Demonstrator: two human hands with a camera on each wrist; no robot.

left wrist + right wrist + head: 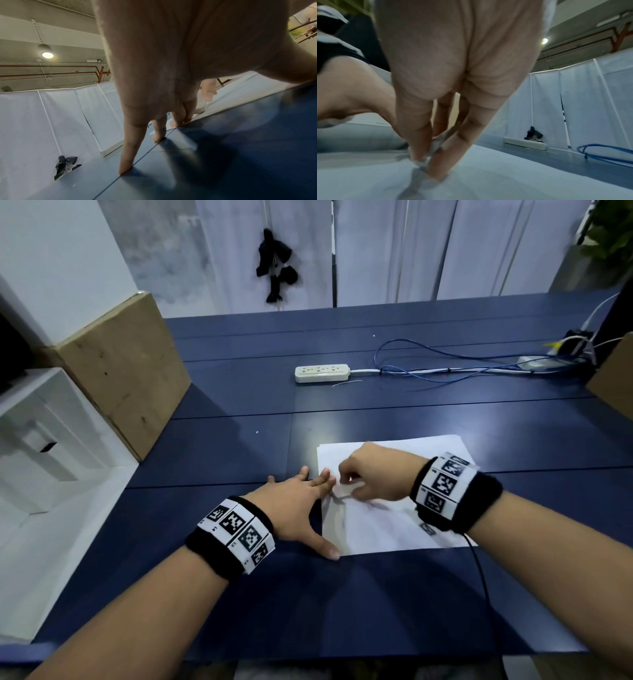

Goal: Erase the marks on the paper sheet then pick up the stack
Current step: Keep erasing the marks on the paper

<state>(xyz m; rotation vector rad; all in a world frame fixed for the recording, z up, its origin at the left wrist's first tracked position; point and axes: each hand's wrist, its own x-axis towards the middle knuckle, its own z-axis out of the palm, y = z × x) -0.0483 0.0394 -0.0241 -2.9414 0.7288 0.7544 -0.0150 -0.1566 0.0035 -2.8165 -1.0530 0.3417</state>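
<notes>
A white paper stack [394, 529] lies flat on the dark blue table [376, 604], close to me. Grey smudged marks [337, 498] cross its left part. My left hand [308, 505] lies open with spread fingers; the index and middle fingertips and the thumb press on the stack's left edge. My right hand [344, 481] hovers over the marks, and in the right wrist view its fingertips [419, 152] pinch a small pale eraser [435, 147] against the sheet [488, 182]. In the left wrist view, straight fingers [159, 129] touch the table and the paper edge [240, 92].
A white power strip [322, 373] with blue cables [428, 364] lies further back. A cardboard box [126, 371] and a white box [41, 440] stand on the left, and another cardboard piece [613, 381] at the right edge. A black cable [479, 570] hangs from my right wrist.
</notes>
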